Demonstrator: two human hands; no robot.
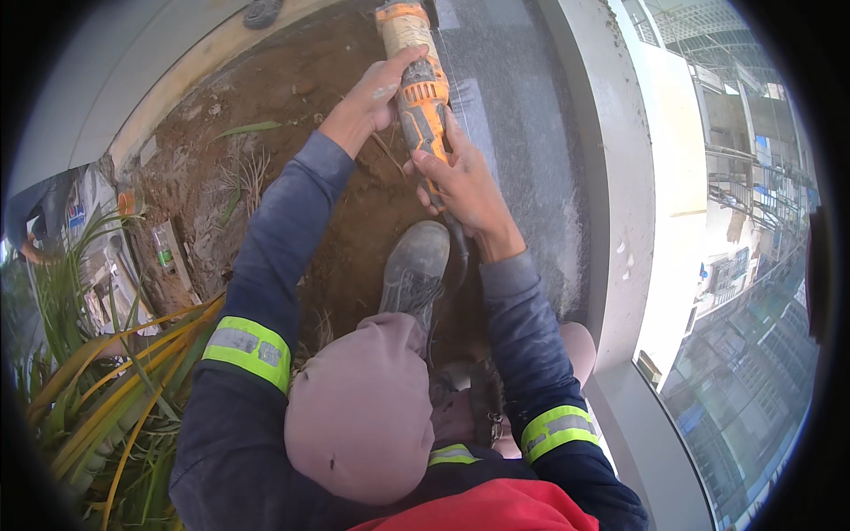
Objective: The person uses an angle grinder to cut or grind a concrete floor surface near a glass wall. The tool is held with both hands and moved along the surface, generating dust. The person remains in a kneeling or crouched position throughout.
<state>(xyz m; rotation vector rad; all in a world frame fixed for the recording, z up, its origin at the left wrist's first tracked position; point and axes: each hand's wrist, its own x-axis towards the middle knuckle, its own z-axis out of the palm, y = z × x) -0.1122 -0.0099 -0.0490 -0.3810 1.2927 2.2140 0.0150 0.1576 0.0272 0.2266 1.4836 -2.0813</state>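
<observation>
Closest to me, my bent knee (359,416) fills the low middle, with my shoe (414,257) just past it, set on brown soil (310,239). Long green and yellow leaves (133,398) crowd in by my left sleeve (274,265), so that elbow has little space. On my other side a raised grey ledge (613,177) runs past my right sleeve (521,310) and bounds that side. Between it and the soil lies a flat grey slab (531,115), dusted pale. My widest open room is the bare soil left of my arms, reaching out to a pale wall (75,97); a dark shoe-like thing (262,12) sits on the far rim there.

The orange power tool (425,111) lies ahead of my shoe, above the line where soil meets slab, pointing away from me. It sits between my two sets of fingers, its cord (461,252) dropping from the near end. The far end meets the upper edge of view, and I cannot tell what it touches.

My right fingers (431,166) are wrapped around the narrow rear grip, one lying forward along its side. Farther out, my left fingers (405,59) are curved about the thicker, dusty body, one across the top; the others are hidden, so how far they wrap I cannot tell.
</observation>
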